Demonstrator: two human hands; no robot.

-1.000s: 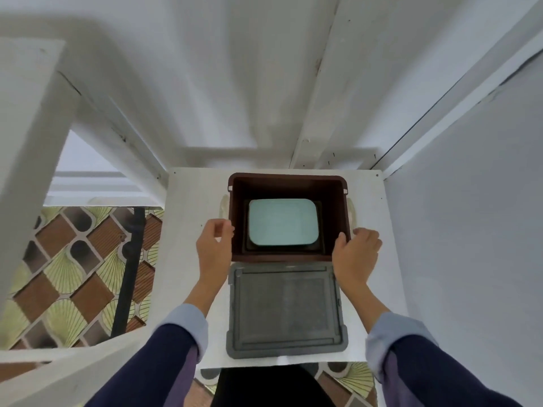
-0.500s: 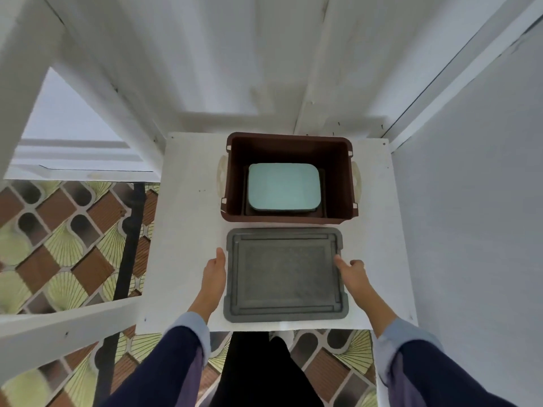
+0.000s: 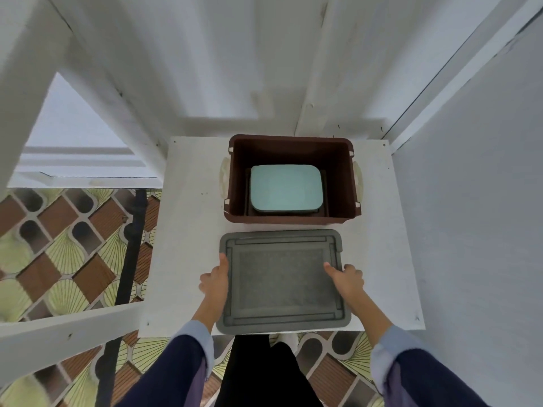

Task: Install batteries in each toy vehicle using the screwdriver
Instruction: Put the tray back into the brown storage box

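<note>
Toy vehicles, batteries and a screwdriver are nowhere in view; I judge they may lie inside the closed box in the bin, though that cannot be seen. A white rectangular tabletop (image 3: pixel 182 230) fills the middle of the view, set into a white-walled corner above a patterned tile floor. On its far half stands an open brown plastic storage bin (image 3: pixel 291 142) with pale side handles. On its floor rests a pale teal rounded-rectangle box (image 3: pixel 286 189) with its lid on; its contents are hidden. Just in front of the bin lies a grey rectangular plastic lid (image 3: pixel 282 277), flat on the table. The left hand (image 3: pixel 214 282) grips the lid's left edge, thumb on top, and the right hand (image 3: pixel 345 279) grips the right edge likewise. To do this step well, lift the lid level with even pull from both sides and set it clear of the bin's opening, leaving room to reach the teal box.
</note>
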